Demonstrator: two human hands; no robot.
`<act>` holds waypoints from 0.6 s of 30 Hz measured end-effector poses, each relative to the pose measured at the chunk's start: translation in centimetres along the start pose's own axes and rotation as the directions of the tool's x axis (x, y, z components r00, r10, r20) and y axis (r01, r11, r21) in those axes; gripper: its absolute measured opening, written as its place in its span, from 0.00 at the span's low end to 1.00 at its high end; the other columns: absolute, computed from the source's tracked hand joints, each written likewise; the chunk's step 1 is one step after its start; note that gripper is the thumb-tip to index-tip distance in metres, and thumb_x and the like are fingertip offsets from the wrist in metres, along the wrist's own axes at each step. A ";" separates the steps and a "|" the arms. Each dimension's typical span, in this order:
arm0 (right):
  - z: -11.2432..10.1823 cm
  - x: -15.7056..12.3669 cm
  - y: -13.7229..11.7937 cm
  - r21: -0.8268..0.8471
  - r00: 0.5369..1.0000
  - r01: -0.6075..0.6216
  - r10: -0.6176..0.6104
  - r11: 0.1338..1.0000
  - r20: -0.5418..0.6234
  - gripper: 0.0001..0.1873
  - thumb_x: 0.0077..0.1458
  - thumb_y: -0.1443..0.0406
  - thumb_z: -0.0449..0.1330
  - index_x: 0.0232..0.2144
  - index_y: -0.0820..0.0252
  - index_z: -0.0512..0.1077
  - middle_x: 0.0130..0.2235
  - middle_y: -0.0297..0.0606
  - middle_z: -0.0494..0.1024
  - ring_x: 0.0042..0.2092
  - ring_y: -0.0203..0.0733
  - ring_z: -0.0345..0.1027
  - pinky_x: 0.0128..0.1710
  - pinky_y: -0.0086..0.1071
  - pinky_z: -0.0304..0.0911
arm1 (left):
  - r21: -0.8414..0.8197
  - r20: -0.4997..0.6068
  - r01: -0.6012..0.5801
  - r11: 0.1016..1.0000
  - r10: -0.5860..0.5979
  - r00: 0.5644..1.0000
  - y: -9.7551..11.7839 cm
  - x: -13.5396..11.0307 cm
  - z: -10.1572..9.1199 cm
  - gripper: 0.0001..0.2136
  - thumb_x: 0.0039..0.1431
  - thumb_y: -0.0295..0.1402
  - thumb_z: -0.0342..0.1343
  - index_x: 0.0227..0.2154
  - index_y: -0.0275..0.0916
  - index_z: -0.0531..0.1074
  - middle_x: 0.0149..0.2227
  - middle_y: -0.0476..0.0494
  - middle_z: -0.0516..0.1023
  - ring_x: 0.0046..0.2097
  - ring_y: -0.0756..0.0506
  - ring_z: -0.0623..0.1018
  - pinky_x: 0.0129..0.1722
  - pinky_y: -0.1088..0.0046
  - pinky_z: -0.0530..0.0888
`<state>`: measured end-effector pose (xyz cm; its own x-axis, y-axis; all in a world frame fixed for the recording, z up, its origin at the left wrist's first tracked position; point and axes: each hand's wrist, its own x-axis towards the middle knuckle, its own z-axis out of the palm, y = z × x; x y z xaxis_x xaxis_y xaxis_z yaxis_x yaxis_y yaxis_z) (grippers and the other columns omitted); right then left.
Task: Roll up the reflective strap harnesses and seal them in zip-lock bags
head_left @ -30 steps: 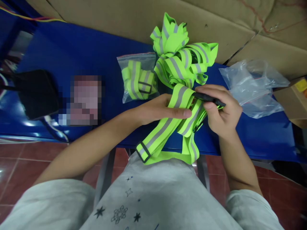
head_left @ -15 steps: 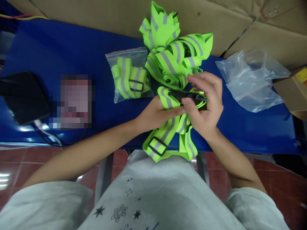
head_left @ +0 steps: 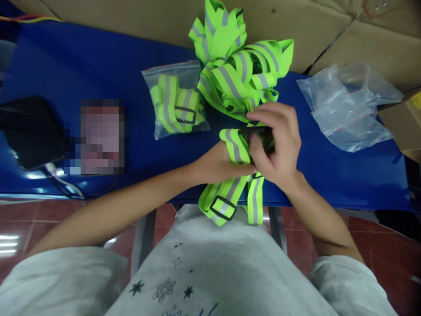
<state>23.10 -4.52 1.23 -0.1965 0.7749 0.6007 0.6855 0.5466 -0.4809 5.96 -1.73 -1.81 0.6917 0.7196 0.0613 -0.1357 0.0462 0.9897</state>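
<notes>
A neon-green strap with a grey reflective stripe is folded between both hands at the near edge of the blue table. My left hand grips the fold from below, fingers closed. My right hand wraps over the fold's right side, thumb pressed on a black band. The strap's loose ends hang over the table edge, one carrying a black buckle. A heap of like straps lies just behind the hands.
A sealed clear bag holding a folded strap lies left of the heap. Empty clear bags rest at the right. Cardboard lines the back. A black object and a blurred patch sit at the left.
The strap has been folded tighter and shorter, its hanging ends drawn up. My right hand moved left over the fold, and my left hand slid under it.
</notes>
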 end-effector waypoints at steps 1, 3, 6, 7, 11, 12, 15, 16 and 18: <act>-0.1 0.1 0.1 0.031 0.999 0.015 -0.016 0.999 0.047 0.14 0.70 0.57 0.55 0.56 0.40 0.71 0.56 0.38 0.78 0.61 0.51 0.73 0.63 0.49 0.70 | 0.016 -0.041 -0.008 1.000 0.008 0.999 -0.2 0.0 0.1 0.15 0.57 0.33 0.68 0.46 0.38 0.77 0.49 0.42 0.84 0.56 0.38 0.80 0.56 0.61 0.77; -0.2 0.4 0.5 0.114 0.989 0.062 -0.077 0.992 0.128 0.16 0.71 0.53 0.53 0.56 0.43 0.72 0.56 0.37 0.80 0.60 0.50 0.74 0.63 0.49 0.70 | 0.028 -0.156 -0.001 1.000 0.005 0.988 -0.5 0.0 0.3 0.15 0.56 0.32 0.68 0.46 0.40 0.77 0.51 0.43 0.83 0.58 0.39 0.79 0.58 0.61 0.76; -0.3 0.5 0.9 0.184 0.975 0.021 -0.061 0.983 0.214 0.22 0.75 0.50 0.46 0.56 0.46 0.75 0.55 0.38 0.82 0.60 0.50 0.75 0.63 0.51 0.69 | -0.051 -0.260 0.047 0.998 -0.059 0.964 -0.6 0.1 0.3 0.16 0.54 0.30 0.69 0.46 0.40 0.77 0.51 0.44 0.83 0.58 0.40 0.79 0.58 0.61 0.75; -0.2 0.5 1.0 0.180 0.974 -0.018 -0.024 0.984 0.224 0.24 0.75 0.50 0.44 0.56 0.47 0.76 0.56 0.39 0.82 0.60 0.51 0.75 0.63 0.52 0.69 | -0.097 -0.243 0.071 0.993 -0.093 0.965 -0.6 0.1 0.3 0.16 0.52 0.28 0.69 0.45 0.39 0.78 0.50 0.44 0.83 0.56 0.40 0.80 0.57 0.61 0.76; 0.4 0.3 1.1 0.162 0.980 -0.051 0.017 0.985 0.201 0.23 0.75 0.51 0.46 0.55 0.47 0.77 0.55 0.40 0.82 0.61 0.52 0.75 0.64 0.51 0.69 | -0.297 -0.143 0.121 0.947 -0.169 0.975 -0.8 0.3 0.5 0.15 0.48 0.27 0.71 0.41 0.38 0.79 0.44 0.46 0.84 0.52 0.40 0.82 0.54 0.62 0.77; 0.6 0.2 1.0 0.168 0.983 -0.034 0.003 0.985 0.183 0.21 0.75 0.53 0.47 0.55 0.46 0.77 0.56 0.38 0.82 0.61 0.51 0.75 0.64 0.50 0.69 | -0.336 -0.128 0.122 0.934 -0.173 0.977 -0.9 0.3 0.5 0.16 0.48 0.27 0.72 0.41 0.38 0.79 0.44 0.46 0.84 0.51 0.41 0.82 0.54 0.62 0.77; 0.9 -0.1 0.7 0.141 0.994 0.031 -0.045 0.990 0.098 0.18 0.75 0.58 0.50 0.57 0.42 0.76 0.58 0.34 0.81 0.62 0.50 0.75 0.65 0.50 0.67 | -0.414 -0.055 0.136 0.900 -0.174 0.983 -1.2 0.3 0.8 0.14 0.47 0.28 0.73 0.39 0.38 0.80 0.43 0.45 0.85 0.50 0.41 0.83 0.54 0.62 0.77; 0.9 -0.2 0.6 0.110 0.996 0.047 -0.055 0.993 0.070 0.17 0.74 0.59 0.51 0.57 0.41 0.75 0.59 0.33 0.81 0.61 0.50 0.76 0.65 0.50 0.66 | -0.427 -0.036 0.143 0.893 -0.175 0.984 -1.2 0.2 0.9 0.14 0.47 0.28 0.73 0.38 0.38 0.80 0.43 0.45 0.85 0.50 0.41 0.83 0.54 0.62 0.77; 1.0 -0.2 0.4 0.027 0.998 0.070 -0.070 0.997 0.001 0.16 0.72 0.62 0.55 0.56 0.42 0.75 0.57 0.33 0.82 0.59 0.49 0.77 0.64 0.50 0.65 | -0.437 -0.037 0.138 0.889 -0.171 0.985 -1.2 0.2 1.3 0.14 0.47 0.28 0.74 0.38 0.38 0.80 0.43 0.45 0.85 0.49 0.41 0.83 0.55 0.61 0.77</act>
<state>22.75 -4.14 0.26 -0.2447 0.7350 0.6324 0.6508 0.6080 -0.4548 7.21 -2.57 -2.84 0.6779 0.7263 -0.1136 -0.3353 0.4430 0.8314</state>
